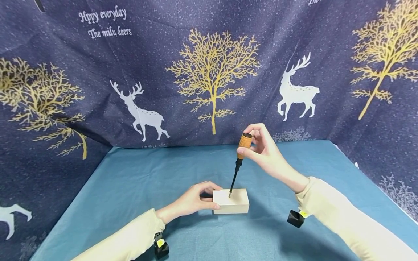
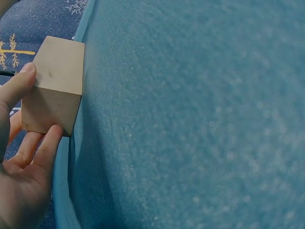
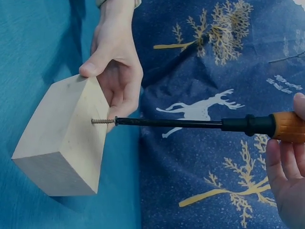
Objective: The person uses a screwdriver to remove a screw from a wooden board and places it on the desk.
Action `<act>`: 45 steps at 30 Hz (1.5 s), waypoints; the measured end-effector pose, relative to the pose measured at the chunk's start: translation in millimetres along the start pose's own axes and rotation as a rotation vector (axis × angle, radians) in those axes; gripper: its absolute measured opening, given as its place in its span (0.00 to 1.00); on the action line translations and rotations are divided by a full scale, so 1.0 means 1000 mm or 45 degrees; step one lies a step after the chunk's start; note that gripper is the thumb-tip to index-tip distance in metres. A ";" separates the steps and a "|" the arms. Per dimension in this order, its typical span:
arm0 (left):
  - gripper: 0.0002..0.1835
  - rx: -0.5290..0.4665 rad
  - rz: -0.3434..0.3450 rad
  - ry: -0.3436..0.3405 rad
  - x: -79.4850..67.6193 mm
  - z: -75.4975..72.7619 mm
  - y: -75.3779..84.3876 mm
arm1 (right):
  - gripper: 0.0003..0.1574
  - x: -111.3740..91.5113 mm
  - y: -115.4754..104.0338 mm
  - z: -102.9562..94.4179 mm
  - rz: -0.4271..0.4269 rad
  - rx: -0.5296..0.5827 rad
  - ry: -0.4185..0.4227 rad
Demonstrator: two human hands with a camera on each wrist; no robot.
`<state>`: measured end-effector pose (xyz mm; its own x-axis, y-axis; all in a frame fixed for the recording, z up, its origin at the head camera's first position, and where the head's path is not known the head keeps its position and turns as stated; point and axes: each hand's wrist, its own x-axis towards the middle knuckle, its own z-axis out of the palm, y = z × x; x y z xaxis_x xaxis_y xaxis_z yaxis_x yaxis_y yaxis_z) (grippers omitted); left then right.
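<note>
A pale wooden block [image 1: 231,206] lies on the blue cloth, gripped at its left end by my left hand [image 1: 196,197] between thumb and fingers. From its top face stands a screw [image 3: 101,121], partly sunk in the wood. My right hand [image 1: 266,152] holds a screwdriver [image 1: 244,145] by its orange handle, thumb on one side and fingers round the other. The dark shaft slants down to the block, its tip at the screw's head in the right wrist view. In the left wrist view the thumb [image 2: 21,83] and fingers clasp the block [image 2: 59,67].
A blue cloth [image 1: 147,170] covers the table. Behind it hangs a dark blue curtain [image 1: 183,21] printed with golden trees and white deer. A black wrist camera [image 1: 295,219] hangs below the right sleeve, another camera [image 1: 161,249] below the left.
</note>
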<state>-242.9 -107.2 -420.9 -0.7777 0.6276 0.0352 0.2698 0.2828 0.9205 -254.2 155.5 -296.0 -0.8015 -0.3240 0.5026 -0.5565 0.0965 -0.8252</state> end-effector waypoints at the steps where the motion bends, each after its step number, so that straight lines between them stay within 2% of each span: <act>1: 0.26 0.003 0.001 0.001 0.000 0.000 0.000 | 0.28 0.000 0.000 -0.001 -0.006 0.011 -0.006; 3: 0.26 0.008 0.000 0.002 0.000 0.000 0.000 | 0.27 0.000 0.001 -0.003 -0.046 0.056 -0.055; 7: 0.26 0.021 0.000 0.007 0.000 0.000 0.001 | 0.25 0.000 0.003 -0.005 -0.145 0.248 -0.202; 9: 0.26 0.017 0.002 0.008 -0.001 0.000 0.000 | 0.24 -0.001 0.004 -0.005 -0.159 0.309 -0.234; 11: 0.26 0.014 0.003 0.006 0.000 0.000 0.000 | 0.22 -0.001 0.005 -0.004 -0.146 0.244 -0.191; 16: 0.26 0.006 0.013 0.000 0.000 0.000 0.000 | 0.24 0.000 0.005 -0.005 -0.049 -0.041 0.028; 19: 0.26 0.006 0.017 -0.001 0.000 0.000 -0.001 | 0.25 0.000 0.004 -0.008 -0.018 -0.083 0.091; 25: 0.26 0.019 0.016 0.003 0.000 0.000 -0.001 | 0.25 -0.001 0.002 -0.012 0.007 -0.077 0.053; 30: 0.25 0.032 0.011 0.011 0.000 0.000 -0.002 | 0.23 -0.001 0.002 -0.012 -0.048 0.074 -0.080; 32: 0.25 0.027 0.014 0.009 0.000 0.000 -0.003 | 0.21 0.000 0.001 -0.011 -0.064 0.118 -0.103; 39: 0.25 0.003 0.018 -0.002 0.000 0.001 -0.003 | 0.27 0.001 0.002 -0.006 -0.022 0.009 -0.026; 45: 0.26 0.005 0.013 -0.001 0.000 0.001 -0.002 | 0.27 0.001 0.002 -0.008 -0.031 0.034 -0.059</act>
<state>-243.5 -107.1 -423.0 -0.7746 0.6308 0.0445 0.2802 0.2794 0.9184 -258.2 163.2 -295.3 -0.7766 -0.3691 0.5106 -0.5692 0.0634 -0.8198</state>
